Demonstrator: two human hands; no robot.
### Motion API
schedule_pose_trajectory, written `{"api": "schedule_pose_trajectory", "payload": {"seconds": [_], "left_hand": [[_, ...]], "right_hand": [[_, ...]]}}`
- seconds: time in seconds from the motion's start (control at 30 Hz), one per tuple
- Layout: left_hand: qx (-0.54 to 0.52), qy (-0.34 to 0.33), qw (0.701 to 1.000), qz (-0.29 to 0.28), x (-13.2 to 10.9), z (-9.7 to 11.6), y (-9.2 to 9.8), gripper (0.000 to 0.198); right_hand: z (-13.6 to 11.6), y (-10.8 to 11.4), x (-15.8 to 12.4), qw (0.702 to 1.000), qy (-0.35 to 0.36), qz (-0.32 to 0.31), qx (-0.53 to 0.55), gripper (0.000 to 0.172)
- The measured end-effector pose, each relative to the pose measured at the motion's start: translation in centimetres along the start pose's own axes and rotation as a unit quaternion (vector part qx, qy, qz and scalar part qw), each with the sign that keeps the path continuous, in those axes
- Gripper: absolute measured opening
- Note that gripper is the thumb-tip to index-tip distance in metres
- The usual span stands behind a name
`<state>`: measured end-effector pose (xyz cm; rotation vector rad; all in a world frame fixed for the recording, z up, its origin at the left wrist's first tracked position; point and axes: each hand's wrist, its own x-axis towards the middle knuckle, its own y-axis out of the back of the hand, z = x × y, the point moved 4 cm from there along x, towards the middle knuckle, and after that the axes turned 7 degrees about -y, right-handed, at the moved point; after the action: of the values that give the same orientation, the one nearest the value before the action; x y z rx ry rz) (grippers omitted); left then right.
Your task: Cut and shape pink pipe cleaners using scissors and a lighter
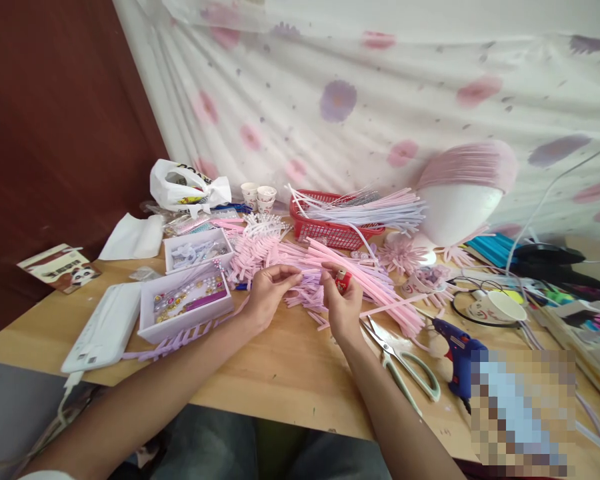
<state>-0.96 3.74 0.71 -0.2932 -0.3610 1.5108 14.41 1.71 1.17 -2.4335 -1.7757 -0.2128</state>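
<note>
Looking down from the head view, both hands are raised just above the wooden surface (290,373), close together but not touching. The left hand (267,293) has thumb and fingertips pinched on a pink strip (300,272), which lies towards the other hand. The right hand (344,308) is curled tight round a red lighter (343,281), whose top pokes up between thumb and forefinger. Whether the strip reaches the lighter I cannot tell.

Right behind the hands lies a pile (360,270) of pink and lilac strips, spreading to the right. Scissors (405,363) lie open-bladed just right of the right forearm, with a blue glue gun (457,350) beside them. Left of the left hand stand two white trays (190,313) of small trinkets, and a flat white box (105,327) further left. At the back are a red basket (330,230) of pale strips, two paper cups (259,195), a plastic bag (187,187) and a white foam head (460,210) capped in pink.
</note>
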Motion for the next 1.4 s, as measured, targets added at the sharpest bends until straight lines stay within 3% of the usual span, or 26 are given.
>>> {"api": "schedule_pose_trajectory", "payload": {"seconds": [0.23,0.4,0.5,0.6,0.87,1.03,1.2,1.3,1.4], "left_hand": [[0.005,0.001,1.000,-0.011,0.1,-0.5,0.0,0.033],[0.008,0.009,1.000,-0.019,0.1,-0.5,-0.1,0.034],[0.015,0.015,1.000,-0.012,0.1,-0.4,0.0,0.034],[0.016,0.012,1.000,-0.011,0.2,-0.5,0.1,0.033],[-0.012,0.019,0.999,-0.034,0.0,-0.4,-0.1,0.035],[-0.032,0.027,0.999,-0.015,0.2,-0.3,-0.1,0.038],[0.010,-0.022,0.999,-0.022,0.4,-0.4,0.1,0.035],[0.117,-0.095,0.986,-0.069,0.1,0.0,-0.1,0.031],[0.219,-0.173,0.954,-0.112,-0.7,0.7,-0.4,0.042]], "right_hand": [[-0.3,0.0,0.2,0.999,0.005,0.006,-0.045,0.028],[-0.5,0.3,0.0,0.996,0.026,0.027,-0.087,0.036],[-0.3,0.6,0.0,0.998,0.000,0.031,-0.049,0.040],[-0.1,0.5,0.3,1.000,-0.016,0.007,-0.018,0.033],[-0.3,0.1,-0.2,0.996,0.018,0.010,-0.087,0.034],[0.9,-0.4,-0.3,0.999,-0.040,-0.027,-0.016,0.040],[-0.2,0.6,0.5,0.998,-0.005,0.013,-0.065,0.035],[-1.0,0.5,0.5,0.997,0.013,-0.025,-0.071,0.027],[-0.7,-0.2,0.4,0.995,-0.037,-0.076,-0.051,0.028]]}}
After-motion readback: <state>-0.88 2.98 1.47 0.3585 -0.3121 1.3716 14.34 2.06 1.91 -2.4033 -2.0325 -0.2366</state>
